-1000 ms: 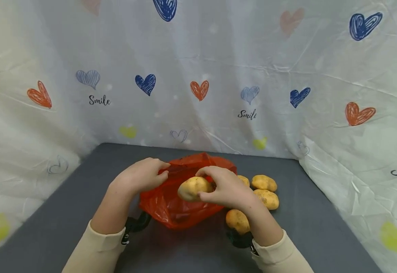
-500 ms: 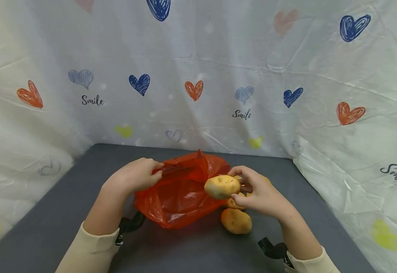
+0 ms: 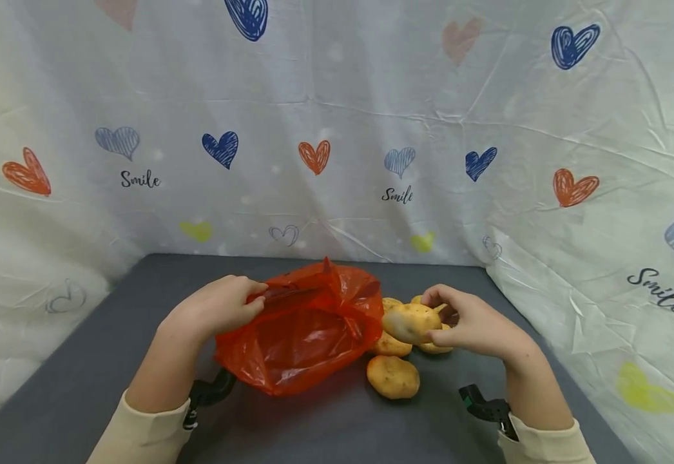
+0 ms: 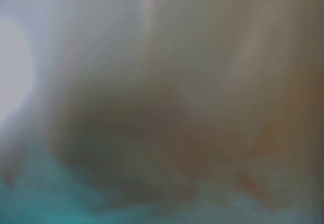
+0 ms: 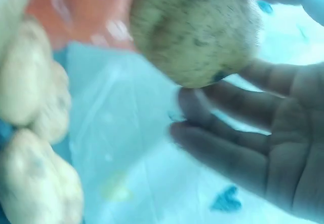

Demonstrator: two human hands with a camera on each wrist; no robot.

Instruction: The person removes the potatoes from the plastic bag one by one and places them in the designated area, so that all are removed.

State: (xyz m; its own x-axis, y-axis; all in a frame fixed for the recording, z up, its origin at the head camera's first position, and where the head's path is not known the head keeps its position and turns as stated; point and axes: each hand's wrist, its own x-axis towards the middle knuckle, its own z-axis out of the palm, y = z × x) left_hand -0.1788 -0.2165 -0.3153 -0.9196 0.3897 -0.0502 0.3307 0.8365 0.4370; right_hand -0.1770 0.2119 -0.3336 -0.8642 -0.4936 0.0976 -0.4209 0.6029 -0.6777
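My right hand (image 3: 479, 322) pinches a yellow potato (image 3: 409, 323) between thumb and fingers, over a group of other potatoes (image 3: 390, 346) to the right of the bag. In the right wrist view the held potato (image 5: 195, 34) is up close, with the lower fingers (image 5: 217, 155) stretched away from it. A thin red plastic bag (image 3: 308, 338) lies mid-table with its mouth gaping. At its left rim, the thumb and fingers of my left hand (image 3: 212, 309) pinch the plastic. Blur fills the left wrist view.
One potato (image 3: 393, 377) lies nearer to me, apart from the group. The dark grey table (image 3: 337, 432) ends at the back against a white sheet (image 3: 348, 77) printed with hearts, which also hangs at both sides. Each wrist carries a black camera mount (image 3: 484, 406).
My right hand has carried the potato from in front of the bag's mouth rightward, over the other potatoes. My left hand stays at the rim. The head view has turned slightly right.
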